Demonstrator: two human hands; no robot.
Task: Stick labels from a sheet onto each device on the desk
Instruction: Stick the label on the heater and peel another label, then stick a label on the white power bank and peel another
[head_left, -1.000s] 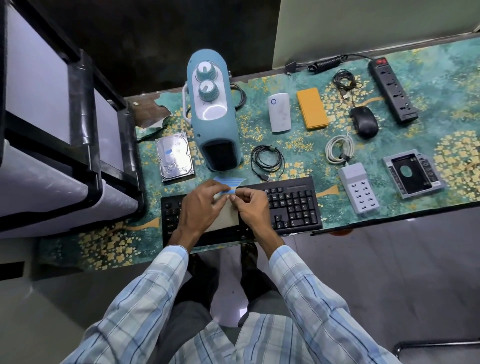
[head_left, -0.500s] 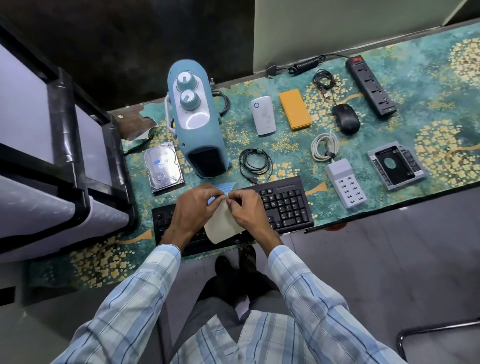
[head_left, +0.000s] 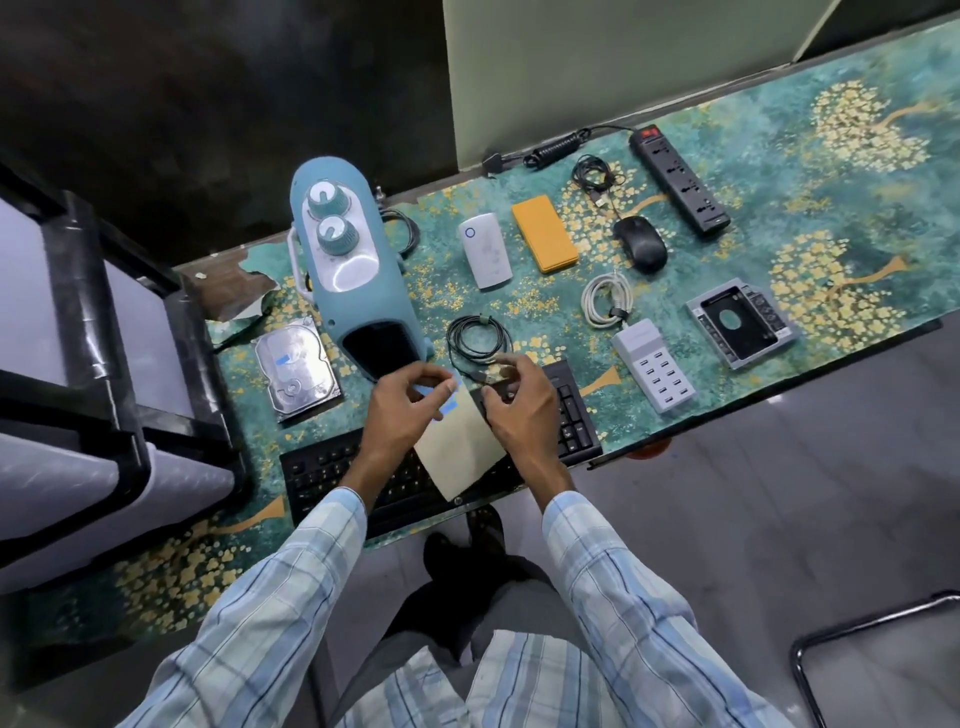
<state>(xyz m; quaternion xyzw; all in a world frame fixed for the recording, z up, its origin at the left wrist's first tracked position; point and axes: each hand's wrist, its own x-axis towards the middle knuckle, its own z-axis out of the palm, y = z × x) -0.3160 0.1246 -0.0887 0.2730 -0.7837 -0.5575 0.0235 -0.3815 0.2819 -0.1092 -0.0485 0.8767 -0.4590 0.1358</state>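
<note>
Over the keyboard (head_left: 332, 467), the left hand (head_left: 397, 415) pinches the light, floppy label sheet (head_left: 462, 452), probably best peeled from a corner; right hand (head_left: 519, 410) fingers curled, hold unclear

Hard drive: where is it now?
Head view, left side of the desk: the hard drive lies flat beside the blue appliance, just beyond the left end of the keyboard.

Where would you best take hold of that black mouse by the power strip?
By its two long sides, coming down from above. The mouse lies flat with its domed back up, and the sides are clear of neighbours. Its cable leaves the far end, so avoid that end.
</note>
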